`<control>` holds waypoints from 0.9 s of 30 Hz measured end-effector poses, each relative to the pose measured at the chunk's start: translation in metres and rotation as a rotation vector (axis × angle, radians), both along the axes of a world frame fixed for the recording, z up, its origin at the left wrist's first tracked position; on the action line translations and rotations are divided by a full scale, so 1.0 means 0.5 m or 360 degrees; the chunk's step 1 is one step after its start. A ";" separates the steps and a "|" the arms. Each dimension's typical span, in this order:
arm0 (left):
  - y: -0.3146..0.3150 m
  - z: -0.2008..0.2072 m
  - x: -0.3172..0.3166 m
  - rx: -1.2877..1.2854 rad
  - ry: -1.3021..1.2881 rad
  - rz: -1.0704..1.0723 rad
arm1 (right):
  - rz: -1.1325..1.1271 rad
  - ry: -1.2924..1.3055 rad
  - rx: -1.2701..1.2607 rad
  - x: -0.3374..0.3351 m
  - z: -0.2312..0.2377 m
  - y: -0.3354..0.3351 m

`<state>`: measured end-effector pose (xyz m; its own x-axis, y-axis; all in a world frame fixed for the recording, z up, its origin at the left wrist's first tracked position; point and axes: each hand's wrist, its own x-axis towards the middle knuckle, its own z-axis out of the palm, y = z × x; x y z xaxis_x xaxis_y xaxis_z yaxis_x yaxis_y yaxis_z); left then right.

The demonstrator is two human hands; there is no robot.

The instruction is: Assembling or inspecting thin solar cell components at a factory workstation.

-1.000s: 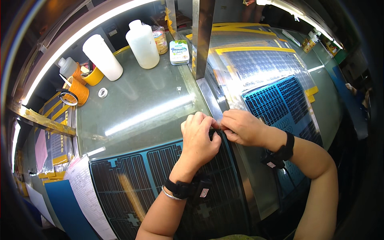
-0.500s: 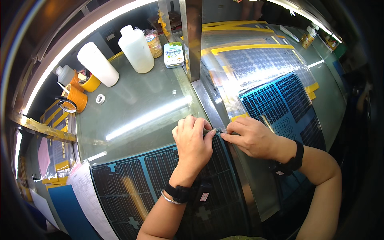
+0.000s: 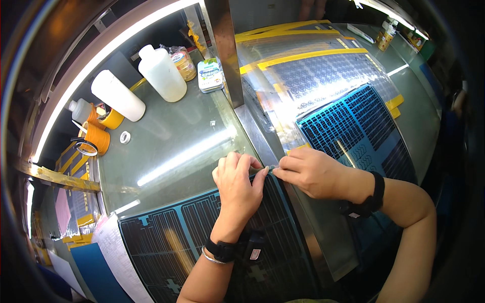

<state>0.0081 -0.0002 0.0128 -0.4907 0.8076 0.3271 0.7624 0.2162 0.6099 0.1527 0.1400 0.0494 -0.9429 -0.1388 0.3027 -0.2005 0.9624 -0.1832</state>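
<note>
A dark panel with blue lines (image 3: 156,242) lies on the glass tabletop in front of me, below both hands. My left hand (image 3: 236,184) is over its far right corner, thumb and index finger pinched together there. Beside it, my right hand (image 3: 313,174) pinches with thumb and index finger, the tips almost meeting the left ones. Between the fingertips shows a tiny bluish, shiny bit (image 3: 271,168), perhaps the panel's corner or a thin film; its kind is too small to tell. Each wrist wears a black strap.
A metal strip (image 3: 262,134) divides the glass surface. A second blue-and-black panel (image 3: 353,121) and taped clear sheets (image 3: 323,76) lie to the right. White bottles (image 3: 162,76), orange tape rolls (image 3: 97,137) and a small tin (image 3: 210,76) stand at the back left. Papers (image 3: 113,247) lie at left.
The view has shifted a little. Both hands keep pinching at the panel's corner, the right fingertips slightly closer to the left ones; less of the shiny bit shows between them.
</note>
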 end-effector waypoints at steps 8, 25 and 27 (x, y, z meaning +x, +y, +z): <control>0.001 0.002 0.000 -0.0085 -0.0015 -0.0021 | 0.0063 -0.0013 0.0075 0.002 -0.004 0.003; 0.000 0.005 -0.001 -0.0028 -0.0013 -0.0057 | 0.0079 0.0046 -0.0021 0.008 -0.002 0.009; 0.001 0.006 -0.001 -0.0029 -0.0024 -0.0061 | 0.0024 -0.0021 -0.0113 0.008 0.001 0.009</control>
